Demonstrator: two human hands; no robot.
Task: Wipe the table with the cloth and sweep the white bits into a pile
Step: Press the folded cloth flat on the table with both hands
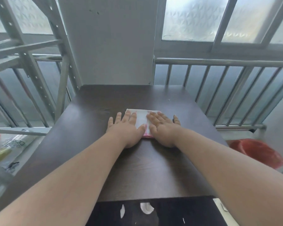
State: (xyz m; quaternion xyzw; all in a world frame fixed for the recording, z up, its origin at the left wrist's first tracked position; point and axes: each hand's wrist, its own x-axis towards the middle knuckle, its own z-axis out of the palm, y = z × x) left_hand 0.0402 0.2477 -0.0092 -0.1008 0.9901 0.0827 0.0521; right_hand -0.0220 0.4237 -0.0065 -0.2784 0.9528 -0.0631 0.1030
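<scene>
Left hand (127, 128) and right hand (162, 128): spread flat, side by side | folded cloth (141, 119): pinned mid-table (88, 128) for even wiping pressure | white speck (169, 100): far right, unswept

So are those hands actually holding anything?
Not gripped: both the left hand and right hand press flat on the folded cloth, covering its sides.
</scene>
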